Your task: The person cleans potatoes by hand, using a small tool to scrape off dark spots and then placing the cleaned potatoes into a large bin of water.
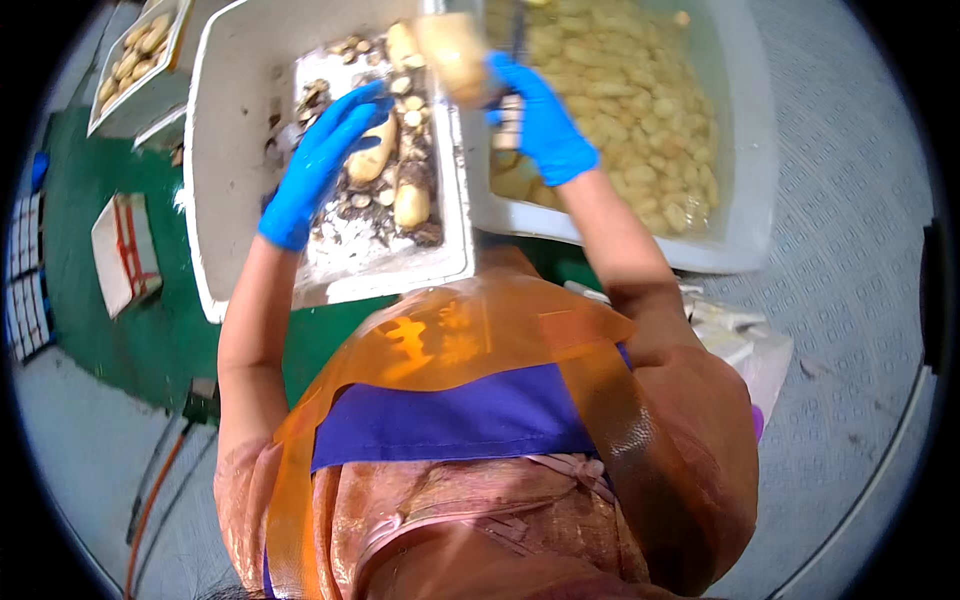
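Note:
My left hand, in a blue glove, is over the white bin with its fingers apart, above a pale root segment. My right hand, also gloved in blue, is closed around a tool with a light handle; a narrow dark part extends upward, perhaps a blade. A large pale root segment, blurred, is at its fingertips over the rim between the containers; whether the fingers hold it is unclear. More segments, small round cut ends and dark scraps lie in the white bin.
A white tub of water with many pale pieces stands at right. Another container of pale roots is at upper left. A white box with red tape lies on the green floor. A white bag is at right.

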The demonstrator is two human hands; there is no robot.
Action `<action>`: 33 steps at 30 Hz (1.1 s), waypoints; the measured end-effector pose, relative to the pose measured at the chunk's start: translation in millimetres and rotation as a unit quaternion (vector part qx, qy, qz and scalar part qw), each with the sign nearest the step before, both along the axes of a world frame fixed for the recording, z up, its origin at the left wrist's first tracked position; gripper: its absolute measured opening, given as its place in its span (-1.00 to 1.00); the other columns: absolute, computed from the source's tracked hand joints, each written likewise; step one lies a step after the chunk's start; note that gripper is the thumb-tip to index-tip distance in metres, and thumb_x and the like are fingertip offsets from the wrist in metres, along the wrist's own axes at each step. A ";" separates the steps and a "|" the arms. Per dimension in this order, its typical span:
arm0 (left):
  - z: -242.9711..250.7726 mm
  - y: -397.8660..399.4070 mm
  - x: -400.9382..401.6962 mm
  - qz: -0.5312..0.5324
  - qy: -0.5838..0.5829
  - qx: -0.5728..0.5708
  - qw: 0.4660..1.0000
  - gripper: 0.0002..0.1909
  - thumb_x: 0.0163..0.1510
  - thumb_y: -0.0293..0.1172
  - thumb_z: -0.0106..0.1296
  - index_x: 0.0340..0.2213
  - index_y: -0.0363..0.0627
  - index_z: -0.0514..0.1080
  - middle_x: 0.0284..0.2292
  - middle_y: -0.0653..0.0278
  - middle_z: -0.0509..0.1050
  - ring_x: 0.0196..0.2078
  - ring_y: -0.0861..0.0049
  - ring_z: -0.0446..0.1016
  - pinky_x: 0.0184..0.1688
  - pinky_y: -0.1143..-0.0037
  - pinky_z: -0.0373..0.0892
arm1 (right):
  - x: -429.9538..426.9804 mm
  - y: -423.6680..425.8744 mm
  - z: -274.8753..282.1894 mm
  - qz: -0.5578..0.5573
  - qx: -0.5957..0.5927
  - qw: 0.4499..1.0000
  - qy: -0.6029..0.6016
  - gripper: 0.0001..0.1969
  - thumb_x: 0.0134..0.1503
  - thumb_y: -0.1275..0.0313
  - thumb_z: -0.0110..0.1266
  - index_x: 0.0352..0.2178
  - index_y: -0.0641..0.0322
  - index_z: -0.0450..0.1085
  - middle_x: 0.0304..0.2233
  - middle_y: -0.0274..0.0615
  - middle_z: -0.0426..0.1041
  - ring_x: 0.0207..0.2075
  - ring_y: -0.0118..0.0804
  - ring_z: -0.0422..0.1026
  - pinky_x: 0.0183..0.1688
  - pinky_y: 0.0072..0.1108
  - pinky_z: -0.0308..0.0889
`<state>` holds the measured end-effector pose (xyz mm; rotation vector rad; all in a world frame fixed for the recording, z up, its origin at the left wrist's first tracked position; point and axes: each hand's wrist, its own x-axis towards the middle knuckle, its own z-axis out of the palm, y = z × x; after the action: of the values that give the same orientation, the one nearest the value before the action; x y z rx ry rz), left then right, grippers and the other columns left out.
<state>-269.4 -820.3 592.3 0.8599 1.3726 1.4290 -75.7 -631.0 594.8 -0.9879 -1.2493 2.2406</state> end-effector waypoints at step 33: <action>-140.2 38.6 -54.0 0.068 0.077 -0.251 0.962 -0.31 -0.27 -0.11 0.36 -0.11 -0.19 0.40 -0.25 0.15 0.50 -0.21 0.41 0.49 -0.17 0.40 0.43 | 130.6 131.9 -100.2 -0.084 0.070 0.991 -0.072 -0.55 0.14 0.31 0.07 0.00 0.39 0.33 -0.15 0.02 0.51 -0.21 -0.33 0.53 -0.34 -0.66 0.35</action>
<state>-323.4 -781.6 452.1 0.5587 1.8375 1.0475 54.9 -499.0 494.6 -1.1700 -1.3104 1.9567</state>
